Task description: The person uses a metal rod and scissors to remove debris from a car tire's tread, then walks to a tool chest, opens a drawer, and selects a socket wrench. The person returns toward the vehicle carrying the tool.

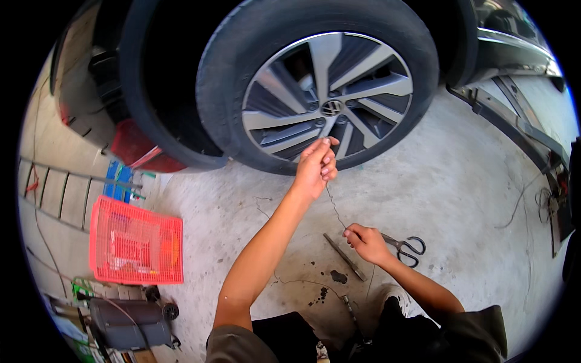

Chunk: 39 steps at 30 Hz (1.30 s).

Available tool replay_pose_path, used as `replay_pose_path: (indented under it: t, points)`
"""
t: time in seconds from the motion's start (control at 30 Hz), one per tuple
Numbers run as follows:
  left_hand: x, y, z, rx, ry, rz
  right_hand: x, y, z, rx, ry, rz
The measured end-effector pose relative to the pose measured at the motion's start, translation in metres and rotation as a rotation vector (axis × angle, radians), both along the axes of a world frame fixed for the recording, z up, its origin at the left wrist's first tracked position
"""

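In front of a car wheel, held a thin wire between left hand and right hand — kinked, slanting down toward the right. Raised the left hand across the lower spokes in view, with thumb and fingertips pinched together; couldn't tell touching the wheel or apart. Couldn't tell the wire's exact spot inside that grip either. Held the right hand lower, closed, pinching the wire at the fingertips. Saw a thin strand below the right wrist; couldn't tell whether part of the same wire.

On the concrete floor, spotted scissors just beside the right hand, with dark loops to the right and blades partly hidden. Noted a flat metal bar lying slantwise left of the right hand, plus a dark stain near its lower end. Farther left — logged a red mesh crate well apart from the hands, with a dark wheeled case below. Upper left, marked a red tail lamp.
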<state>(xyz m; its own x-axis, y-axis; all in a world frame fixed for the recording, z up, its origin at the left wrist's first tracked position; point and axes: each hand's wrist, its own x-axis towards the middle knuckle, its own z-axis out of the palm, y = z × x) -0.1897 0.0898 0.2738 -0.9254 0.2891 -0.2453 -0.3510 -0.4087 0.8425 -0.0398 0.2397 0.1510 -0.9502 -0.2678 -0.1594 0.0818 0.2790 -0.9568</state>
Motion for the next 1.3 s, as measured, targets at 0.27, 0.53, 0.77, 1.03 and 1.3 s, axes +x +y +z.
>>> replay_pose_path:
  t: [0.27,0.53,0.77,1.03,1.3]
  points:
    - [0.114,-0.185,0.012,-0.608,-0.019,0.021,0.047,0.043,-0.075,-0.015,-0.107,0.094]
    - [0.584,-0.415,-0.099,-2.186,-0.751,0.897,0.082,0.08,-0.097,0.041,-0.267,0.138]
    - [0.885,-0.168,-0.202,-1.493,-0.75,0.067,0.058,0.019,-0.09,0.102,-0.362,0.255]
    - [0.539,-0.239,-0.15,-1.34,-0.219,0.218,-0.096,-0.111,0.004,0.532,0.174,0.881]
    - [0.356,-0.267,0.216,-0.702,-0.011,1.032,-0.124,-0.147,0.148,0.714,0.114,0.857]
